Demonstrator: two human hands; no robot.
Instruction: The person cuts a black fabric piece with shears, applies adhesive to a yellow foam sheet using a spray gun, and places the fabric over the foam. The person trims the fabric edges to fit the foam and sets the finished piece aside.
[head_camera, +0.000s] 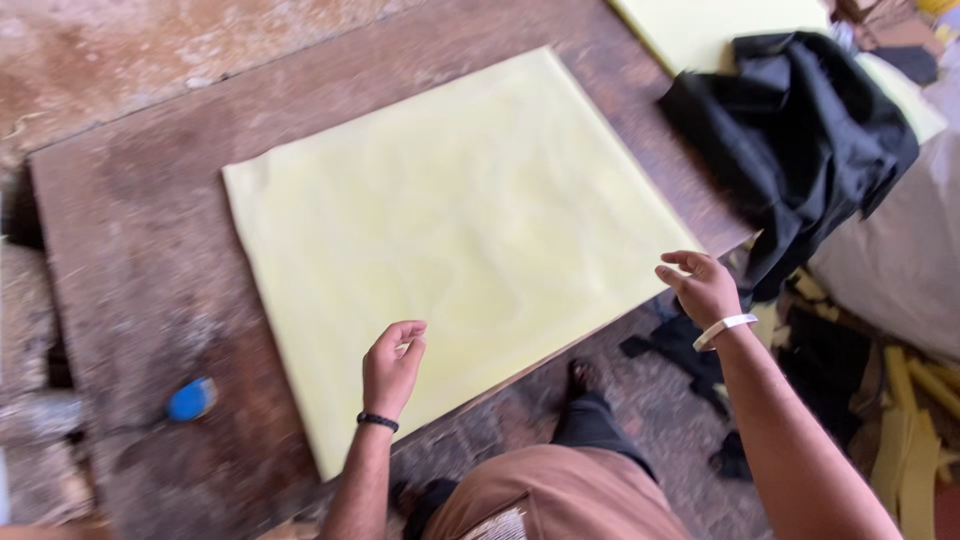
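Note:
A large pale yellow sheet (460, 220) lies flat on a worn brown wooden table (130, 230). My left hand (392, 365), with a black band at the wrist, hovers over the sheet's near edge, fingers loosely curled and holding nothing. My right hand (702, 287), with a white bracelet at the wrist, is just off the sheet's right corner at the table edge, fingers apart and empty.
A heap of black cloth (800, 140) drapes over the table's far right corner, partly on another yellow sheet (710, 30). A small blue object (190, 399) lies at the near left. Yellow and black scraps (905, 440) litter the floor to the right.

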